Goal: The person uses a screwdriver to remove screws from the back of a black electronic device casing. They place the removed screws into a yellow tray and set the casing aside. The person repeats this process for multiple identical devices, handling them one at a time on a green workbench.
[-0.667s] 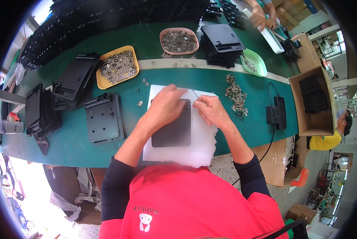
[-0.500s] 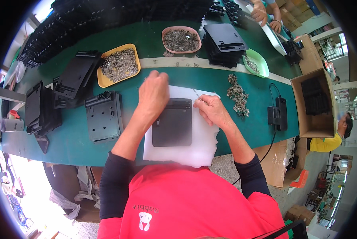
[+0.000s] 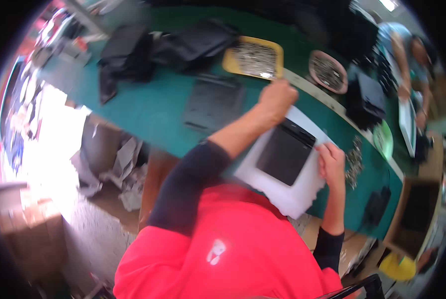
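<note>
Picking-up-parts step, I judge: left hand (image 3: pixel 277 97) w/ closed grip hovers by yellow tray (image 3: pixel 253 57) of screws at 12 o'clock. Right hand (image 3: pixel 331 159), grip closed on sth small, can't tell what, rests at 3 o'clock edge of black panel (image 3: pixel 285 154) on white pad (image 3: pixel 287 197), mid tabletop (image 3: pixel 158 114). Next move prob needs a screw carried to panel.

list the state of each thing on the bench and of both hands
left hand: closed in a fist, reaching toward the yellow tray
right hand: resting on the white sheet's edge
dark flat panel: lying flat on the sheet
white sheet: overhanging the bench edge
yellow tray: full of small metal parts
pink bowl: holds metal parts
</note>
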### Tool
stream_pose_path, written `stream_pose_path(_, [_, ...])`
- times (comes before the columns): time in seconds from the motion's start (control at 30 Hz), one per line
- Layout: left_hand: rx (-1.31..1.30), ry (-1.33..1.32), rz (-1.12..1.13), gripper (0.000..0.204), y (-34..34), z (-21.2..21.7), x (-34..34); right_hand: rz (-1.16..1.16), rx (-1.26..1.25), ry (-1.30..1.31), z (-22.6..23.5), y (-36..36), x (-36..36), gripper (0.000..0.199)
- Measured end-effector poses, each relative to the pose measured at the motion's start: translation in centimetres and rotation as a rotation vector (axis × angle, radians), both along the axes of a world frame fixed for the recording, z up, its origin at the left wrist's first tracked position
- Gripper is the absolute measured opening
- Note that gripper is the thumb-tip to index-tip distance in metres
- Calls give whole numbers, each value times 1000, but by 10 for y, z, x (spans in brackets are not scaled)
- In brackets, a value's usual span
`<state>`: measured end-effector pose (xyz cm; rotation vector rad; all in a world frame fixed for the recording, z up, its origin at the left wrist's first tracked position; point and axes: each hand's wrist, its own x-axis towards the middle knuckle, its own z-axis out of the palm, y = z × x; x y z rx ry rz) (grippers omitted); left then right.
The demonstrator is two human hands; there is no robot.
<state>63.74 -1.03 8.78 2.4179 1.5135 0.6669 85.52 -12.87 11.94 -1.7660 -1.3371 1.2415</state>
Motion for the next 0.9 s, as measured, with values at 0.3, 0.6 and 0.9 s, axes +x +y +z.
stream_pose_path(0.3, [-110,-1076,145,12,-48,24,34,-216,337,282,13,35,-66,19])
stream_pose_path(0.6, [-86,-1229,292,12,-61,35,21,-180,361,292,13,56,-95,20])
stream_pose_path(0.9, [278,-839,75,10,-58,29,8,-229,316,484,7,61,-92,19])
